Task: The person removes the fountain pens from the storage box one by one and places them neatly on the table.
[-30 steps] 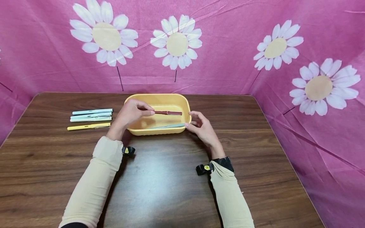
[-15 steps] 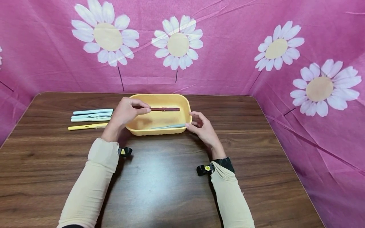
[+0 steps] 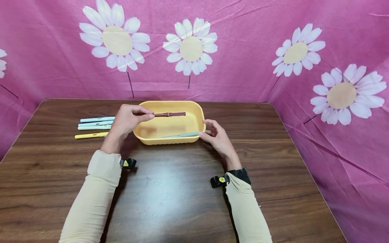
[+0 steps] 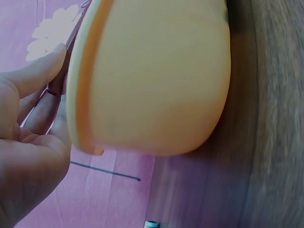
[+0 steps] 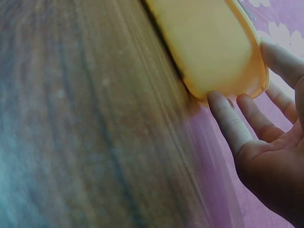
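Pinching only one end of the red pen [image 3: 169,114] above the yellow bin [image 3: 165,141], my left hand [image 3: 126,119] risks tipping it; my right hand [image 3: 218,139], spread against the bin, may overpush it.

White glare on tabletop [image 3: 164,192] — wrist views dimmer, blurry

The dark brown table [image 3: 170,209] has streaked wood grain, rounded far corners and a pale glare near its middle. On it, a yellow basket [image 3: 168,142] stands near the far edge; left of that lie three pale pens [image 3: 96,124] and a yellow pen [image 3: 90,135].
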The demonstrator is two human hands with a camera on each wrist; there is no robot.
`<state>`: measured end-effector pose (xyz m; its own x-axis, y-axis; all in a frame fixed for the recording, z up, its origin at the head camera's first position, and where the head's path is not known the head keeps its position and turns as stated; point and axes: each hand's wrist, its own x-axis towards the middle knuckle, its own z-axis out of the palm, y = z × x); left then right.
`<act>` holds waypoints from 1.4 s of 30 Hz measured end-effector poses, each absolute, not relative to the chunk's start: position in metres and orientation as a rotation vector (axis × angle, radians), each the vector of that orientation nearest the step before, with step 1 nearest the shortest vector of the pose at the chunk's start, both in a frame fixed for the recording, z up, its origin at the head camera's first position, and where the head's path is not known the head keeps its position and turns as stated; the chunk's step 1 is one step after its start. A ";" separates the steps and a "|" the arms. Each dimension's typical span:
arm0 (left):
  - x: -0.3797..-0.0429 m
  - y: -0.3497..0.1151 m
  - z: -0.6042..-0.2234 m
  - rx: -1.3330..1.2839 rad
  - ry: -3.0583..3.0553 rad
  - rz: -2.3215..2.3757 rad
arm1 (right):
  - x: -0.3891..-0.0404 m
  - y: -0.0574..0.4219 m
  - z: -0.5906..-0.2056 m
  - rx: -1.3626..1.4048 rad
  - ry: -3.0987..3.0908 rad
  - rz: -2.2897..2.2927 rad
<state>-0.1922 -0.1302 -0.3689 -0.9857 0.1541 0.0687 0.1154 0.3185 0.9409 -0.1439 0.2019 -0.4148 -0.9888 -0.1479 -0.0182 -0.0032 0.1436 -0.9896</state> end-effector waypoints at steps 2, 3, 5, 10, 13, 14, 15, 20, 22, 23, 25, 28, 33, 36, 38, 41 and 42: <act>-0.192 -0.133 -0.368 0.239 2.520 1.821 | -0.144 0.202 -0.414 -0.148 2.284 -1.984; -0.192 -0.135 -0.368 0.233 2.519 1.831 | -0.144 0.202 -0.414 -0.144 2.282 -1.986; -0.193 -0.138 -0.368 0.223 2.513 1.858 | -0.145 0.203 -0.414 -0.141 2.276 -1.993; -0.191 -0.147 -0.367 0.176 2.516 1.906 | -0.145 0.203 -0.415 -0.151 2.285 -1.988; -0.191 -0.151 -0.367 0.139 2.507 1.938 | -0.145 0.202 -0.416 -0.152 2.288 -1.986; -0.191 -0.151 -0.368 0.130 2.498 1.953 | -0.145 0.202 -0.416 -0.152 2.288 -1.987; -0.191 -0.152 -0.369 0.120 2.486 1.968 | -0.144 0.202 -0.416 -0.152 2.290 -1.985; -0.191 -0.155 -0.372 0.097 2.452 2.033 | -0.144 0.201 -0.416 -0.145 2.292 -1.983; -0.191 -0.156 -0.372 0.089 2.447 2.044 | -0.145 0.201 -0.416 -0.138 2.294 -1.983; -0.191 -0.157 -0.372 0.087 2.448 2.047 | -0.145 0.201 -0.416 -0.135 2.296 -1.982; -0.191 -0.160 -0.372 0.075 2.437 2.061 | -0.145 0.201 -0.416 -0.134 2.301 -1.979; -0.191 -0.165 -0.372 0.058 2.442 2.073 | -0.145 0.201 -0.415 -0.136 2.306 -1.968; -0.191 -0.175 -0.371 0.023 2.455 2.071 | -0.145 0.201 -0.415 -0.136 2.308 -1.967; -0.190 -0.182 -0.372 -0.008 2.452 2.070 | -0.145 0.201 -0.414 -0.129 2.300 -1.977; -0.190 -0.186 -0.373 -0.021 2.457 2.074 | -0.145 0.201 -0.415 -0.126 2.298 -1.980; -0.189 -0.192 -0.375 -0.035 2.473 2.089 | -0.145 0.201 -0.415 -0.133 2.301 -1.979; -0.189 -0.194 -0.375 -0.040 2.469 2.103 | -0.145 0.201 -0.416 -0.137 2.301 -1.980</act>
